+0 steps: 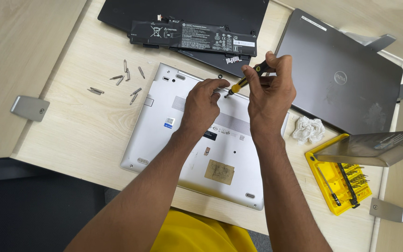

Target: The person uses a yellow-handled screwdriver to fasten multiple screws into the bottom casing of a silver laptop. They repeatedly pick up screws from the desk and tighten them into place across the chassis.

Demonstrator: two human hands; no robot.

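Right hand (269, 95) grips slim yellow-black screwdriver (244, 81) over smooth silver laptop (164, 135).

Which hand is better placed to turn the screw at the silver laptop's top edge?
Right. The right hand grips the yellow-and-black screwdriver with its tip down on the silver laptop; the left hand holds no tool and only steadies beside the tip.

A long black battery pack (194, 36) lies at twelve o'clock on a black laptop (187, 14). Loose screwdriver bits (126, 80) are scattered on the pale wood counter (85, 116) at ten o'clock. A closed grey laptop (336, 74) sits at two o'clock, a crumpled white tissue (309, 129) beside it, and a yellow bit tray (343, 179) at four o'clock.
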